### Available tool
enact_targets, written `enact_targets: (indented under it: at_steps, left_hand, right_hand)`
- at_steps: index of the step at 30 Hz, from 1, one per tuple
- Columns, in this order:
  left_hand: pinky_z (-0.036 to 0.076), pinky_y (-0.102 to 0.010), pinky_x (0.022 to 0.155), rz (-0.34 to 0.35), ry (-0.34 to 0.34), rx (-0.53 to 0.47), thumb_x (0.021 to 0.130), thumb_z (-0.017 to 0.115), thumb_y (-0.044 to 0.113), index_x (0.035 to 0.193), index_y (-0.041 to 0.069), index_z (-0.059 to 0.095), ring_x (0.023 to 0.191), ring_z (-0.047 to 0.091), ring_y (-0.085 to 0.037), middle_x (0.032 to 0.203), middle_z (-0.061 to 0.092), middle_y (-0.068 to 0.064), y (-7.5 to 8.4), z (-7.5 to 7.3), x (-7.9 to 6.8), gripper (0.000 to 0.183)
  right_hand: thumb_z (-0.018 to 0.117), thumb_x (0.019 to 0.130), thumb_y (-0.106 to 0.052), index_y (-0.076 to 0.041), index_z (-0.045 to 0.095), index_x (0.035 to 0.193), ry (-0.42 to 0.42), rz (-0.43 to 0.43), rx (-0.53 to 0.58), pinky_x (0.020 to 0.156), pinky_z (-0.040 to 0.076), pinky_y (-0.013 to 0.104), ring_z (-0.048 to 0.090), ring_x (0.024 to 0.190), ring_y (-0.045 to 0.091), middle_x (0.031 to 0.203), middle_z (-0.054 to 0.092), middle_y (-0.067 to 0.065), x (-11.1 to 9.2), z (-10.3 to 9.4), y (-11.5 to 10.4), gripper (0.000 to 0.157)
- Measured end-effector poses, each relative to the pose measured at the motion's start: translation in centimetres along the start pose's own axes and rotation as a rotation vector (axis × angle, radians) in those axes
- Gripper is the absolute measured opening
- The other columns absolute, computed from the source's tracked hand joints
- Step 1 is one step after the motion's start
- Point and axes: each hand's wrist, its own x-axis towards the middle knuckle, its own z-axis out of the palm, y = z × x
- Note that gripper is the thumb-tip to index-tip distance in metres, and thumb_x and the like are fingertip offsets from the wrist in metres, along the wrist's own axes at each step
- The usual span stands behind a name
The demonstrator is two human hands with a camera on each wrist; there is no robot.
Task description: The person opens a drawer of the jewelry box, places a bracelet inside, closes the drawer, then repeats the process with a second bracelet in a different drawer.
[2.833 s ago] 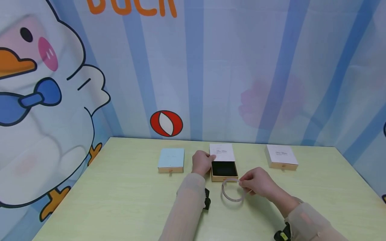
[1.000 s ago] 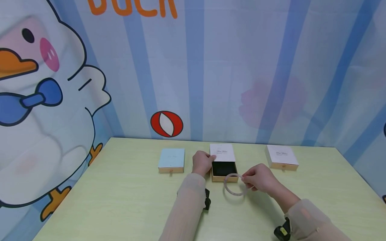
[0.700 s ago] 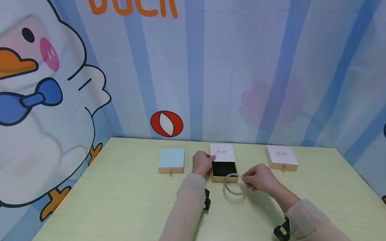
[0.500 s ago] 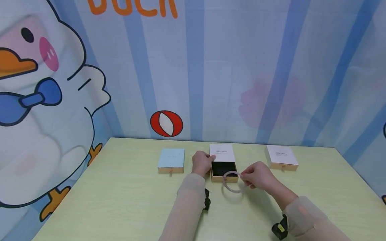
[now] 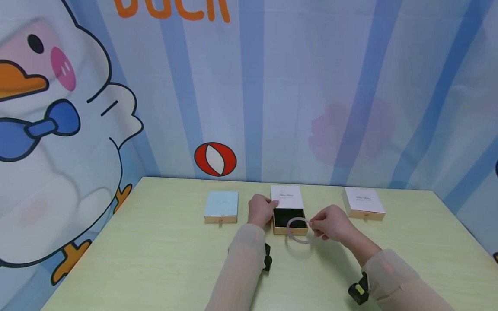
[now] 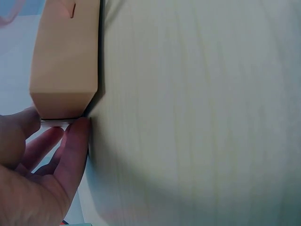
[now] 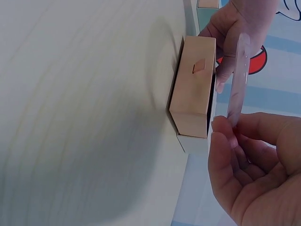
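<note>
A translucent pale pink bangle (image 5: 289, 235) hangs tilted from my right hand (image 5: 332, 223), pinched between thumb and fingertips. It overlaps the front of the drawer (image 5: 289, 217), whose black-lined inside faces up. In the right wrist view the bangle (image 7: 240, 77) appears edge-on, above the drawer's tan front (image 7: 190, 80) with its small pull tab. My left hand (image 5: 260, 210) grips the left side of the white box sleeve (image 5: 287, 196), thumb on top. Seen from the left wrist, the fingers (image 6: 75, 150) press on the sleeve's side, behind the pulled-out drawer.
A light blue box (image 5: 221, 205) sits to the left of my left hand. Another white box (image 5: 363, 202) stands at the back right, closed. Behind the pale wooden table (image 5: 155, 259) hangs a printed cloth (image 5: 288, 86) with a duck and stripes.
My right hand has carried the bangle up and away from me, so it now overlaps the drawer's front and part of its black inside. My left hand has stayed on the sleeve.
</note>
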Motion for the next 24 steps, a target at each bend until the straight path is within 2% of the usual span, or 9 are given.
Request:
enact_targets:
  at_steps: [6, 17, 24]
  left_hand:
    - [0.051, -0.032, 0.073, -0.016, -0.002, -0.018, 0.088, 0.068, 0.027, 0.101, 0.004, 0.072, 0.082, 0.057, -0.019, 0.098, 0.068, -0.009, 0.05, -0.06, -0.07, 0.027]
    - [0.051, -0.031, 0.071, -0.002, -0.007, -0.008, 0.088, 0.068, 0.028, 0.097, 0.004, 0.073, 0.079, 0.057, -0.018, 0.095, 0.068, -0.008, -0.05, 0.02, 0.12, 0.026]
    - [0.048, -0.029, 0.064, 0.005, -0.011, -0.001, 0.087, 0.068, 0.028, 0.092, 0.005, 0.074, 0.075, 0.056, -0.018, 0.091, 0.068, -0.008, -0.18, 0.03, 0.2, 0.024]
  right_hand:
    - [0.062, 0.088, -0.005, 0.008, 0.07, 0.094, 0.005, 0.008, -0.01, 0.057, 0.055, 0.029, 0.06, 0.061, 0.014, 0.068, 0.067, 0.008, 0.19, -0.02, -0.16, 0.017]
    - [0.062, 0.088, -0.006, 0.008, 0.071, 0.092, 0.005, -0.002, -0.031, 0.056, 0.055, 0.029, 0.059, 0.06, 0.014, 0.066, 0.066, 0.007, 0.74, -0.12, -0.26, 0.017]
    - [0.061, 0.087, -0.005, 0.009, 0.07, 0.093, 0.01, -0.014, -0.032, 0.056, 0.054, 0.029, 0.06, 0.059, 0.013, 0.066, 0.067, 0.008, 0.92, -0.1, -0.24, 0.018]
